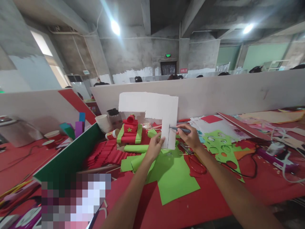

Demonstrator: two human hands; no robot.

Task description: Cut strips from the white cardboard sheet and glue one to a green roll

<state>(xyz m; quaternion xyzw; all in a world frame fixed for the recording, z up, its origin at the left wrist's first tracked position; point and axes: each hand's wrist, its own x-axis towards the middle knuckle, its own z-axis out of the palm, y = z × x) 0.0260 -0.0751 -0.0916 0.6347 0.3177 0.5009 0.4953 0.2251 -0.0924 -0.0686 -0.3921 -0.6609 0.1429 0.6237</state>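
Note:
My left hand pinches the lower end of a white foam board piece shaped like a 7 and holds it upright above the table. My right hand is closed on a dark pen-like craft knife whose tip touches the board's right edge, beside a thin vertical line on the stem. Below the hands lie green paper sheets on the red table.
A red and green paper model with a star stands behind, beside paper cups and folded red strips. Red scissors, cut-out green paper, a power strip with cables lie right. White partitions fence the table.

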